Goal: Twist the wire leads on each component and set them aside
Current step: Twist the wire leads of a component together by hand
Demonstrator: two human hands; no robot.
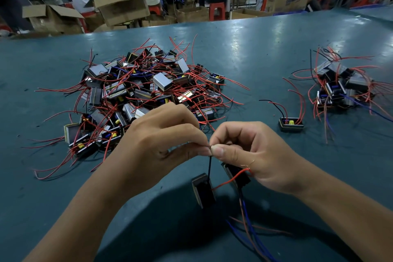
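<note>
Two hands, left hand (161,144) and right hand (253,153), pinch one thin black lead (210,166) above boxy components (202,191).

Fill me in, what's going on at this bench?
A person is twisting wire leads by hand. The left hand and right hand pinch the tip of a black lead between them, with two small components dangling just below. A big tangled pile waits on the left of the green table, a smaller pile sits at right, and one single unit lies between.
</note>
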